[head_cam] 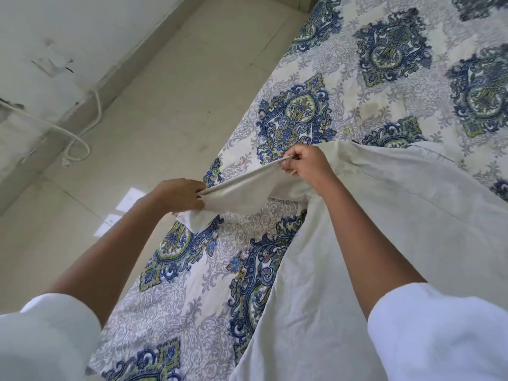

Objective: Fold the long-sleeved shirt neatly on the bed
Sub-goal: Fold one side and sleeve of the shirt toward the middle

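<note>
Shirt point(384, 229): pale, off-white, long-sleeved; body spread over the right part of the bed, running from the lower edge of view up toward the right.
Sleeve point(242, 185): lifted clear of the bed, pulled into a taut band between the two hands; cuff end bunched at the left hand.
Left hand point(180, 195): fingers closed in a pinch on the cuff end of the sleeve, held just above the bed's left edge.
Right hand point(306, 165): closed in a fist-like pinch on the upper edge of the sleeve, nearer the shoulder seam; raised a little higher than the left.
Bed point(302, 111): covered by a sheet with blue and green paisley medallions on a pale ground; runs diagonally from lower left to upper right.
Floor point(170, 111): pale tiles left of the bed, a white cable point(79, 144) looped near the wall.
Done so far: shirt laid out on the bed, fairly flat across the body; one sleeve taken up and straightened.
Not yet done: no fold visible in the body; held sleeve not laid across the torso; other sleeve, collar and hem out of view or hidden, state unknown.
Stage, as a judgement: early, at the first sleeve fold.
Likely remaining: sleeve brought inward over the body, same on the far side, then sides and length folded and smoothed.
</note>
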Demonstrator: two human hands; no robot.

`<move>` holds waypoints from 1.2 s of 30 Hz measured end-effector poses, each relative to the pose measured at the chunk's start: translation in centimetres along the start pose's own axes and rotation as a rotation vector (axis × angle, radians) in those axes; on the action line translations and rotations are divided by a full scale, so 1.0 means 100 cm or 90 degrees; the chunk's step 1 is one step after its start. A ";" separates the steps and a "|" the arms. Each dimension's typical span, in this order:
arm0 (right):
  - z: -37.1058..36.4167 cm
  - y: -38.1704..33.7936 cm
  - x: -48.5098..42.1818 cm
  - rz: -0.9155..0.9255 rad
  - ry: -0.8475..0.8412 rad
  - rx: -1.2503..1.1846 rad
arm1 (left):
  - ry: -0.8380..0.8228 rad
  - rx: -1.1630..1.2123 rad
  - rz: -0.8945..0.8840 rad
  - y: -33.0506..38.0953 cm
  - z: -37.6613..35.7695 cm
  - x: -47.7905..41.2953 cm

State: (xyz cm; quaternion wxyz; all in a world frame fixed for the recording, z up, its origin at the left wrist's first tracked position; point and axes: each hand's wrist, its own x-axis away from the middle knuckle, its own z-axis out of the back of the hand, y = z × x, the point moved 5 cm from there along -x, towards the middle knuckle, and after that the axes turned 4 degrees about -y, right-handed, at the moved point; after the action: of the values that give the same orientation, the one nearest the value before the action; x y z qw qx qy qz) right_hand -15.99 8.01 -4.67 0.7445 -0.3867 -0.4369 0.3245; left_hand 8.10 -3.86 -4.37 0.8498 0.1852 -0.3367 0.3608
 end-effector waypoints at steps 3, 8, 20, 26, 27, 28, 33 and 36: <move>0.009 0.005 0.000 -0.016 0.049 -0.029 | 0.075 -0.174 0.081 -0.009 -0.002 0.008; 0.003 0.023 0.004 -0.092 0.045 -0.050 | 0.241 0.026 0.033 -0.008 -0.011 0.015; -0.014 -0.003 0.083 -0.160 -0.062 -0.269 | 0.149 0.442 -0.023 0.140 0.032 0.037; 0.034 0.042 0.140 -0.229 -0.145 -0.483 | 0.050 0.547 -0.108 0.264 -0.008 0.052; 0.045 0.051 0.149 -0.236 -0.150 -0.504 | -0.005 0.639 -0.117 0.272 -0.015 0.055; 0.058 0.061 0.159 -0.235 -0.147 -0.512 | -0.056 0.762 -0.134 0.279 -0.021 0.057; 0.099 0.092 0.186 -0.202 -0.048 -0.483 | -0.246 1.183 -0.313 0.301 -0.039 0.070; 0.108 0.102 0.191 -0.219 0.062 -0.519 | -0.221 1.210 -0.298 0.319 -0.060 0.076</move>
State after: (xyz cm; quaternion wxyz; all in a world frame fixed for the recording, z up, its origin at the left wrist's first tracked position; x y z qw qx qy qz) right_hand -19.47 31.84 -2.38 0.5939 -0.5852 -0.5517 -0.0217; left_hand -8.92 24.59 -0.98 0.3372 0.9011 0.0174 0.2721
